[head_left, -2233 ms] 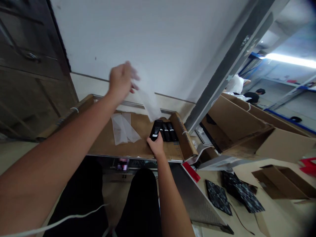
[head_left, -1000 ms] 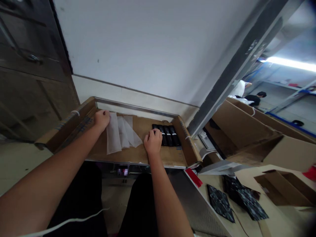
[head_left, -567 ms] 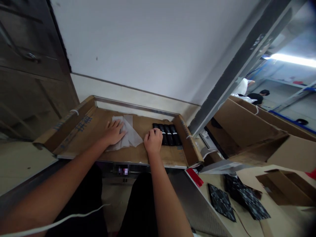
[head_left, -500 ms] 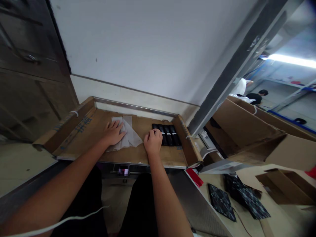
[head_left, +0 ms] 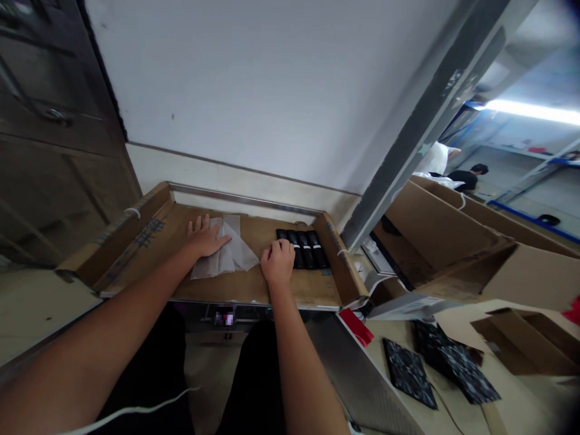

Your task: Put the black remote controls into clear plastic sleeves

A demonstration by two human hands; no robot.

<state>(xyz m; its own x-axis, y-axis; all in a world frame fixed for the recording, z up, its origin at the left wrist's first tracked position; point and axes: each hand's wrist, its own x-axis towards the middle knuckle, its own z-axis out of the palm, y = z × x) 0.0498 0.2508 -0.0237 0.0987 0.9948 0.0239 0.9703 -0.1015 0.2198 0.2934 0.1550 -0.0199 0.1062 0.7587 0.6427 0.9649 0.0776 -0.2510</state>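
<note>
A flattened cardboard tray [head_left: 254, 287] lies in front of me, its sides folded up. My left hand [head_left: 205, 237] rests flat on a small pile of clear plastic bags [head_left: 235, 254], fingers spread. My right hand [head_left: 277, 264] has its fingers curled over the leftmost of several black remote-like devices [head_left: 308, 249] that lie side by side at the tray's right end. How much of that device the hand grips is hidden.
A dark wooden cabinet [head_left: 49, 133] stands at the left, a white wall behind the tray. Open cardboard boxes [head_left: 453, 235] sit at the right, with black patterned panels [head_left: 435, 368] on the floor. Other people [head_left: 462, 175] are far off at the right.
My left hand came down from the air, laid a clear bag on the pile and now lies flat on it. My right hand set a black device into the row and stays there.
</note>
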